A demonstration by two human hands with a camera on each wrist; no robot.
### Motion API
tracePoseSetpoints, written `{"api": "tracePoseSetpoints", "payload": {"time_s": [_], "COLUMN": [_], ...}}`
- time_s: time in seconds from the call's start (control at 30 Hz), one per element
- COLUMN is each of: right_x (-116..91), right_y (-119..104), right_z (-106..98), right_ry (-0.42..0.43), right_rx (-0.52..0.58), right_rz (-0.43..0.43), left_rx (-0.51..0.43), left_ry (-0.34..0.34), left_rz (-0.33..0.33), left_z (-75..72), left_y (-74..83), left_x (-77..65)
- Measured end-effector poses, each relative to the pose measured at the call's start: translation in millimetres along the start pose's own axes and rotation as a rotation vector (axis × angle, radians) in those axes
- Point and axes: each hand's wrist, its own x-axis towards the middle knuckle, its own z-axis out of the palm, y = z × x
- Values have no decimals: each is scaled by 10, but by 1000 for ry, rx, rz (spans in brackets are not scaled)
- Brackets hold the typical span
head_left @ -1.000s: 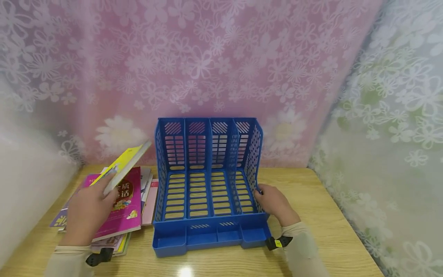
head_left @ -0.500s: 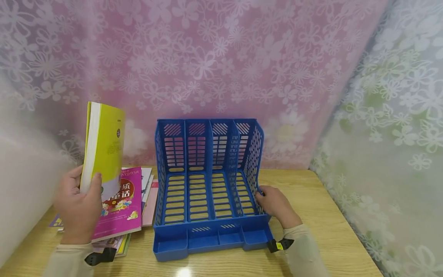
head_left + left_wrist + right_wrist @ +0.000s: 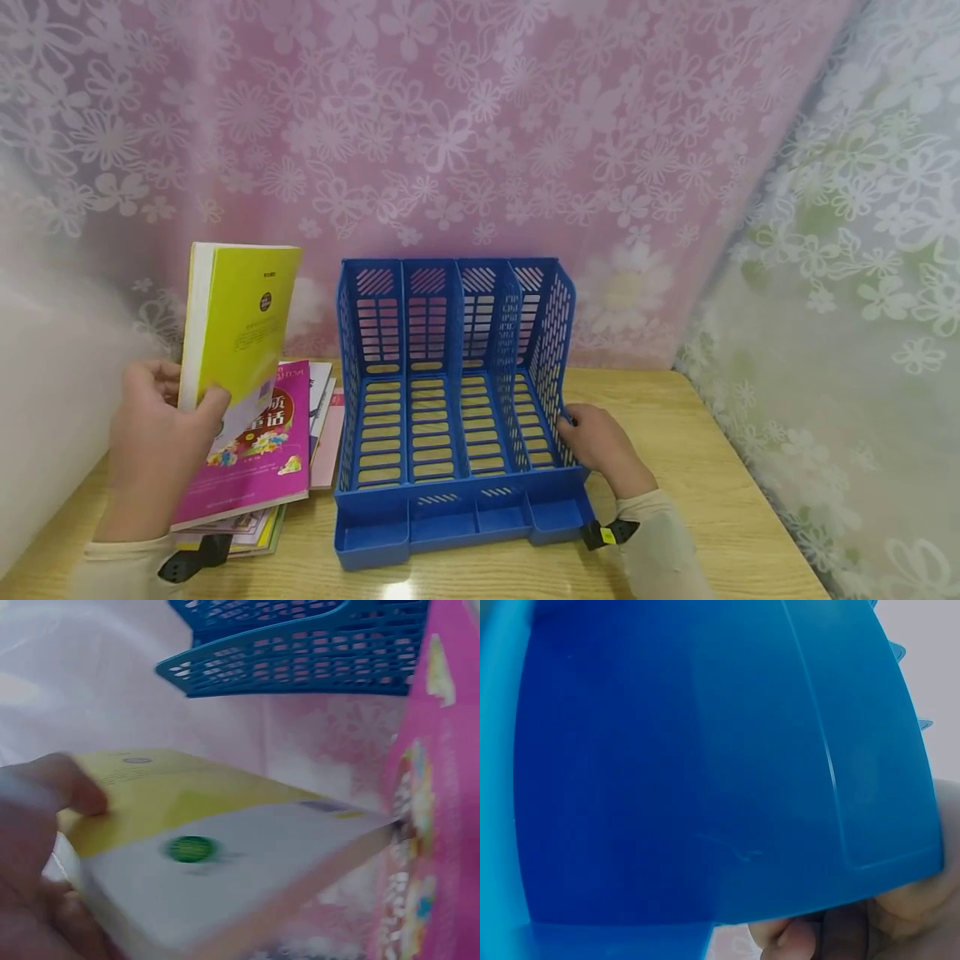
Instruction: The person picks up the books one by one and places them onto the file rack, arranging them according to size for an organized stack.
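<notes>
My left hand (image 3: 153, 446) grips a thick book (image 3: 243, 321) by its lower left corner, the thumb on its yellow and white cover. The book stands upright above the book pile, and in the left wrist view its white part with a green spot shows. Below it lies a magenta book (image 3: 247, 487) on top of the pile. My right hand (image 3: 603, 446) holds the right side wall of a blue plastic file rack (image 3: 457, 483) near its front. In the right wrist view the rack's blue wall (image 3: 705, 765) fills most of the picture, with the fingers curled under its edge.
The rack has upright dividers and a row of shallow trays (image 3: 442, 522) along its front. Several more books, one of them pink (image 3: 327, 450), lie between the pile and the rack. Behind the wooden table (image 3: 652, 400) hangs a pink flowered curtain (image 3: 480, 125).
The yellow book has swung from slanted to upright, then tilted to turn its cover more toward the head camera. My right hand keeps its hold on the rack.
</notes>
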Motion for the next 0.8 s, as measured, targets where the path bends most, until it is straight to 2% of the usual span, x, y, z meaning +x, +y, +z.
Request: {"api": "tracePoseSetpoints", "payload": {"time_s": [0.07, 0.1, 0.17, 0.23, 0.4, 0.67, 0.8], "right_x": [2, 2, 4, 9, 23, 21, 9], "right_y": [-3, 2, 8, 10, 4, 12, -5], "right_z": [4, 7, 11, 11, 8, 39, 52], "right_ry": [-6, -9, -5, -6, 3, 31, 14], "right_rx": [4, -1, -8, -10, -7, -17, -19], "right_rz": [-2, 1, 6, 8, 6, 55, 66], "left_rx": [76, 110, 153, 198, 257, 244, 252], "left_ry": [-130, -182, -257, -297, -329, -328, -323], "left_rz": [-6, 13, 53, 90, 92, -21, -61], "left_z": [-83, -117, -168, -204, -232, -200, -166], "left_y": [13, 10, 1, -6, 4, 49, 52], "left_x": [-7, -12, -28, -32, -14, -1, -14]}}
